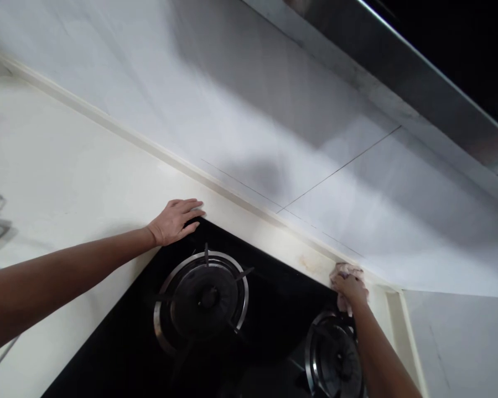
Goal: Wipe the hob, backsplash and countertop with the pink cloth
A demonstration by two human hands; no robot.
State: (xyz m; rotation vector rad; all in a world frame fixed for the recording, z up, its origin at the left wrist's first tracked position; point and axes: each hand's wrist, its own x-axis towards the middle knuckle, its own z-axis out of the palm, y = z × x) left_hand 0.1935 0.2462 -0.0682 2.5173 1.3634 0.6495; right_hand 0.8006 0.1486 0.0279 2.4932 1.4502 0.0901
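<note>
Behind the hob [274, 309], the right hand [351, 287] clutches a cloth [345, 269] against the desk [66, 177]'s back strip, the left hand [175, 221] rests flat and empty, and brown stains [309, 261] beside the cloth look not yet wiped.

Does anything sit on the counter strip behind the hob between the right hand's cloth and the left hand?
Nothing visible does. The right hand presses the cloth on the strip by the wall; only brownish stains mark it up to the left hand, flat at the corner of the hob. Both burners stand off it.
</note>
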